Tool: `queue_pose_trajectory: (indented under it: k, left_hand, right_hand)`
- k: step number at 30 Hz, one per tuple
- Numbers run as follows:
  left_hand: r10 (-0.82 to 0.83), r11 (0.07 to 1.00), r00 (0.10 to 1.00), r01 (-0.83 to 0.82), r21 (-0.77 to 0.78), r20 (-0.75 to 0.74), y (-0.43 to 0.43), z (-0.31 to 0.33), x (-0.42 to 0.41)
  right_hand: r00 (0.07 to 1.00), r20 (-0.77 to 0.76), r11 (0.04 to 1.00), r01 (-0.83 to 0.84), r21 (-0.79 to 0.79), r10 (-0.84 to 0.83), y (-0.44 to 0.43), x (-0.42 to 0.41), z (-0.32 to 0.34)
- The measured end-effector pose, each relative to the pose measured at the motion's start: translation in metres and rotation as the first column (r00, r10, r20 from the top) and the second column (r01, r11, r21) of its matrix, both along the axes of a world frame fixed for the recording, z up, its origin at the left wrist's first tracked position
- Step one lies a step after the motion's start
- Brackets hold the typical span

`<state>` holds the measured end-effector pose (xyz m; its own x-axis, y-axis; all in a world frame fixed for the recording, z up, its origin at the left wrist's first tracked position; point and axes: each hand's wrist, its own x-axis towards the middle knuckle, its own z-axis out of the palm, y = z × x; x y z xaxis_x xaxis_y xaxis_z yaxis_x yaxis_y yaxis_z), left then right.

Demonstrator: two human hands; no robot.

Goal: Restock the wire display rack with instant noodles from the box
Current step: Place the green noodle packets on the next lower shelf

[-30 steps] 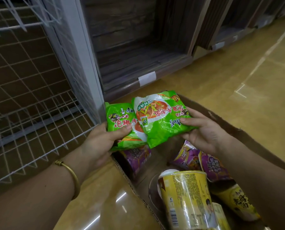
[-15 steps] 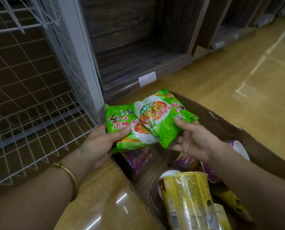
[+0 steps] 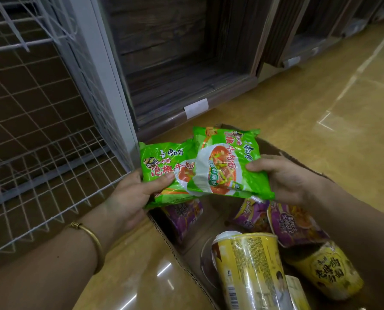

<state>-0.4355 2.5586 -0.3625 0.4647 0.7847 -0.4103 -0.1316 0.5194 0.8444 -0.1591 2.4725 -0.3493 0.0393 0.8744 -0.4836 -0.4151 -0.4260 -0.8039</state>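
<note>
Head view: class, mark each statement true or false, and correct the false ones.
1. The left hand grips a green packet. True.
2. The right hand holds nothing. False: it holds a second green packet, which overlaps the first.
3. Yellow cups lie in the box. True.
4. Both green packets lie on the rack. False: they are held above the box.
5. The bracelet is on the right wrist. False: it is on the left wrist.

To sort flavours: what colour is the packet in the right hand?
The packet is bright green; head view shows it best.
</note>
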Motion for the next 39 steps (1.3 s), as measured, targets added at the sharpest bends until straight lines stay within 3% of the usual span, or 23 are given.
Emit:
queue_pose_trajectory:
  k: [6, 11, 19, 29, 36, 39]
  left_hand:
    - [-0.016, 1.000, 1.000, 0.015, -0.007, -0.007, -0.001, 0.000, -0.001]
    - [0.001, 1.000, 1.000, -0.001, 0.004, 0.009, 0.000, -0.001, 0.002]
    - [0.004, 1.000, 0.999, -0.004, -0.005, 0.036, -0.001, -0.002, 0.002]
    - [0.011, 1.000, 1.000, -0.011, 0.005, 0.028, 0.000, -0.004, 0.001]
    - [-0.002, 0.999, 1.000, 0.001, 0.034, 0.013, 0.001, -0.007, 0.000]
    - [-0.002, 0.999, 1.000, 0.002, 0.044, -0.002, 0.001, -0.007, 0.000]
  right_hand:
    - [0.994, 0.072, 0.993, -0.074, -0.090, 0.080, -0.003, -0.001, -0.005]
    - [0.984, 0.124, 0.991, -0.124, -0.042, 0.128, -0.009, 0.000, -0.009]
    - [0.978, 0.002, 0.977, 0.206, 0.052, -0.206, -0.006, -0.008, -0.016]
    - [0.892, -0.213, 0.906, 0.419, 0.064, -0.398, -0.005, -0.015, -0.023]
    - [0.895, -0.166, 0.909, 0.417, -0.021, -0.414, -0.005, -0.024, -0.026]
    - [0.925, -0.172, 0.940, 0.338, -0.037, -0.339, -0.007, -0.027, -0.026]
